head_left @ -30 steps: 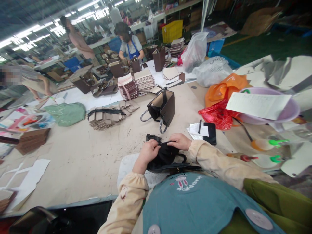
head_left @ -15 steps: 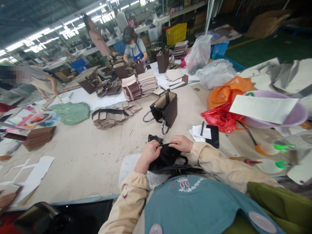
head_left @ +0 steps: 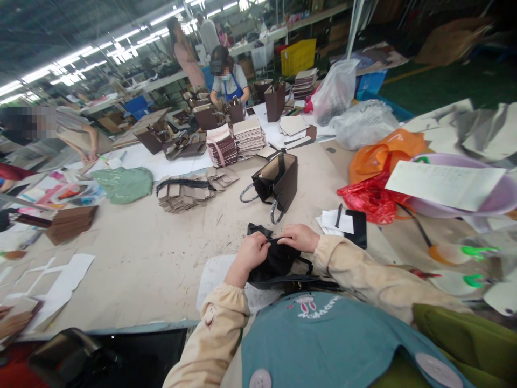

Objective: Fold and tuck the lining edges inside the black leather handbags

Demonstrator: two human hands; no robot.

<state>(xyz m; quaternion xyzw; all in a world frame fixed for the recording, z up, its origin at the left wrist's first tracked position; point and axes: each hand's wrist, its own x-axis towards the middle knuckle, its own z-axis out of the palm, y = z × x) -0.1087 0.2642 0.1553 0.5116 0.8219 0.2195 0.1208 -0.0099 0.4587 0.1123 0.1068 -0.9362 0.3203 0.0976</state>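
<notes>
Close to my body lies a black bag (head_left: 277, 264), with soft dark fabric at its top and a small loop at its right side. My left hand (head_left: 253, 252) pinches the upper edge of that fabric from the left. The edge is also gripped by my right hand (head_left: 298, 238), a short way to the right, with its fingers curled over it. Below, my apron hides part of the bag. Just beyond my hands a dark brown handbag (head_left: 287, 180) stands tilted, its top gaping and its handles hanging toward me.
A phone (head_left: 356, 229) with papers and a pen lies to the right, near a red plastic bag (head_left: 369, 199) and a purple basin (head_left: 503, 188). Beige pieces (head_left: 186, 194) and stacked panels (head_left: 221, 146) lie ahead. A co-worker (head_left: 232, 81) sits across the table.
The view has shifted slightly, so the table's contents appear a little further right. Both hands keep their hold on the bag's edge, drawn slightly closer together.
</notes>
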